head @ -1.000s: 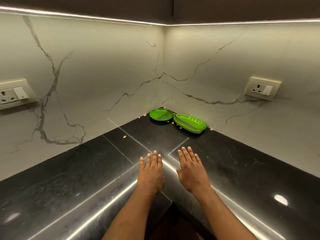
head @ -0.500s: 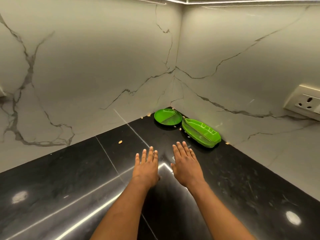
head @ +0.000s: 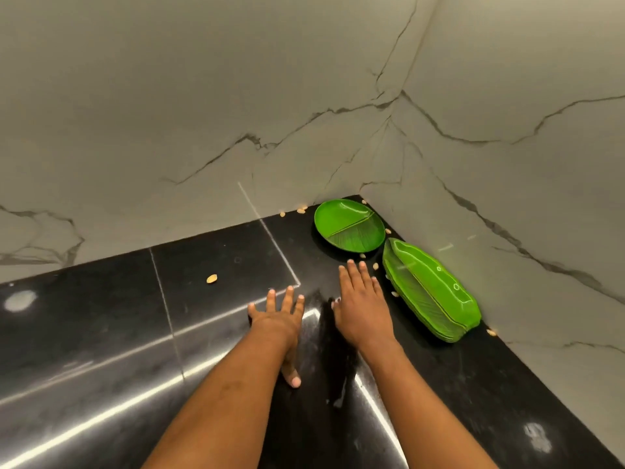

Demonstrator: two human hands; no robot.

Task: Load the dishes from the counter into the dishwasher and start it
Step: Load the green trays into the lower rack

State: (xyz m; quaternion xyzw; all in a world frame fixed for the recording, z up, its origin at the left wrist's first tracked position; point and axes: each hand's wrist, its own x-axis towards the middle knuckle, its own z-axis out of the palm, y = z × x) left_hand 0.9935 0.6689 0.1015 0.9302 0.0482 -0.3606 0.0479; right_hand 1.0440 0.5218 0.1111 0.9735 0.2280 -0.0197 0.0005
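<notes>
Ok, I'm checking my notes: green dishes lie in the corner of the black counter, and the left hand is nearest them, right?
Not quite: the head view shows the right hand nearest the round green plate and the leaf-shaped green tray; the left hand is farther back. The rest holds.

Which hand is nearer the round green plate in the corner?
Right. The right hand has straight fingertips just short of the round green plate, not touching it. The left hand is farther back and to the left, over the black counter.
</notes>
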